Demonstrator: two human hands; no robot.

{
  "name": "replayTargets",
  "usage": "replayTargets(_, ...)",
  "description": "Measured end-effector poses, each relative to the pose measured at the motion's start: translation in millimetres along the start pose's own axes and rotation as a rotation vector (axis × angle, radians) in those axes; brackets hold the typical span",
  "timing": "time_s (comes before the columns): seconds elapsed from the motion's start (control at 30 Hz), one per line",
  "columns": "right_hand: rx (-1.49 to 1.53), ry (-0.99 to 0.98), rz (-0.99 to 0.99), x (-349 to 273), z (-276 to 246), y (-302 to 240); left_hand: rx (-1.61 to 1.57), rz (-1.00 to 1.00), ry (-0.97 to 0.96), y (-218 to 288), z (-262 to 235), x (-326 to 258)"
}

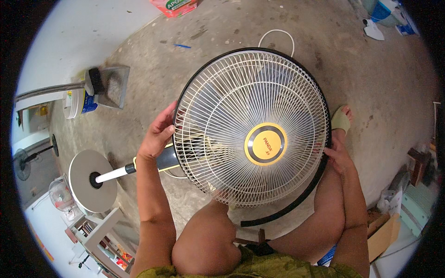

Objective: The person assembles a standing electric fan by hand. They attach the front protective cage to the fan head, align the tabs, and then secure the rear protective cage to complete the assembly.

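A standing fan lies tipped over in front of me, its round white wire grille (218,92) facing up with a yellow and grey hub badge (266,144) at the middle. Around the grille's edge runs a black rim strip (250,49). At the lower right the strip bends away from the wires, and its free end lies near my knees. My left hand (160,132) is closed on the grille's left edge, thumb on top and fingers partly hidden. On the right edge, my right hand (340,155) pinches the black strip; some fingertips are hidden.
The fan's white pole (113,174) leads left to a round pale base (79,180). A dustpan (116,88) and a white bucket (72,104) stand at the left wall. A white cord (277,30) loops beyond the grille. Cardboard (387,236) leans at the lower right.
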State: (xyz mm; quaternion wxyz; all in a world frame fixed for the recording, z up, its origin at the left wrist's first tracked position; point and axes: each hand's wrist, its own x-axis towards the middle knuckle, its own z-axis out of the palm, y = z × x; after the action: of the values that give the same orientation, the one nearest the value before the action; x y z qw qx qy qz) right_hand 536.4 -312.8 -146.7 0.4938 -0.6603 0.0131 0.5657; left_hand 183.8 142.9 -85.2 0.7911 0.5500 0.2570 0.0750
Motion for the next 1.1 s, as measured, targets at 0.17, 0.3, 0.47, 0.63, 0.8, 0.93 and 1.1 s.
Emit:
replayTargets(0.17, -0.046, 0.025, 0.015, -0.6, -1.4, -2.7, -0.014, 0.017, -0.002, -3.6, -4.6, 2.1)
replayTargets(0.3, -0.014, 0.027, 0.008, -0.7, -3.0, -0.4, -0.024, 0.002, 0.008, -6.6, -8.5, 3.4)
replayTargets(0.47, 0.013, 0.011, 0.014, -0.7, 8.8, -9.5, 0.006, -0.027, 0.01, -4.5, -14.1, 1.9)
replayTargets(0.63, 0.065, 0.018, -0.06, -7.1, 25.5, -18.9, 0.082, -0.001, -0.014, -1.3, -13.6, 3.4)
replayTargets(0.8, 0.053, 0.04, -0.01, -9.1, 26.4, -17.8, 0.078, -0.003, 0.033, 1.8, -3.5, 3.7)
replayTargets(0.93, 0.033, 0.023, -0.053, -8.4, 22.5, -13.9, 0.084, -0.003, 0.062, -0.6, -1.5, 3.1)
replayTargets(1.1, -0.061, 0.023, -0.09, -8.1, 17.3, -11.8, 0.094, -0.017, 0.065, 1.4, -1.9, 3.7)
